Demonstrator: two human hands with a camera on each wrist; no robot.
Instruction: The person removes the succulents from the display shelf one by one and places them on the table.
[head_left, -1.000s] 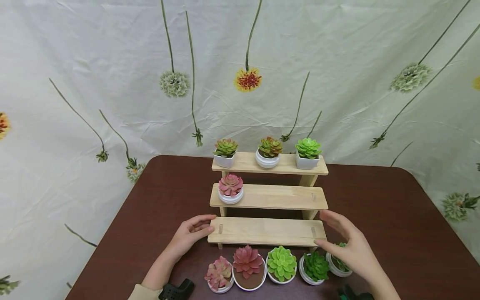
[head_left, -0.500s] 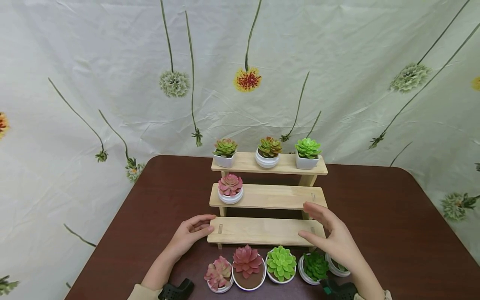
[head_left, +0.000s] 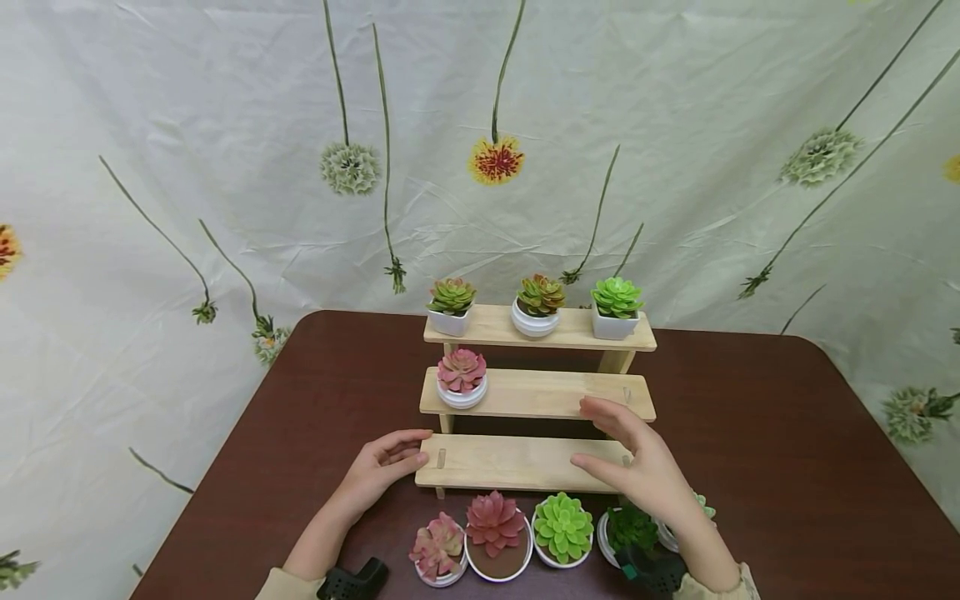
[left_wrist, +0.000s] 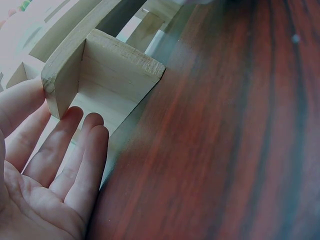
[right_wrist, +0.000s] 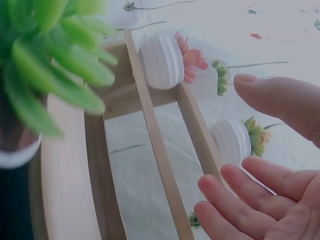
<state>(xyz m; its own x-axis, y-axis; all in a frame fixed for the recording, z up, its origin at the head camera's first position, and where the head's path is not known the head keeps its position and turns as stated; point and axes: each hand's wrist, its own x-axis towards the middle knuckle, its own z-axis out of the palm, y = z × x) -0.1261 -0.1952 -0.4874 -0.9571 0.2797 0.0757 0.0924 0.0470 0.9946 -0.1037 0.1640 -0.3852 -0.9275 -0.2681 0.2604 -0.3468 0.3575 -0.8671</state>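
Note:
A three-tier wooden plant stand (head_left: 532, 462) stands on the dark table. At the left end of its lowest shelf, my left hand (head_left: 381, 467) holds the board between thumb and fingers; the left wrist view shows the thumb against the board's end (left_wrist: 65, 80). My right hand (head_left: 637, 462) is spread in the air over the right part of the lowest shelf, holding nothing. A pink succulent (head_left: 461, 375) in a round white pot sits on the middle shelf's left end. Along the top shelf are a green-red succulent (head_left: 452, 300), a reddish-green one (head_left: 538, 304) and a bright green one (head_left: 617, 304).
In front of the stand, a row of potted succulents includes a pale pink one (head_left: 437, 550), a dark red one (head_left: 497, 533), a light green one (head_left: 562, 529) and a dark green one (head_left: 630, 529). My right forearm partly covers another pot at the row's right end. A flowered cloth (head_left: 225, 125) hangs behind.
My right hand has moved left from beside the stand's right end to above the lowest shelf. My left hand and the plants have stayed in place.

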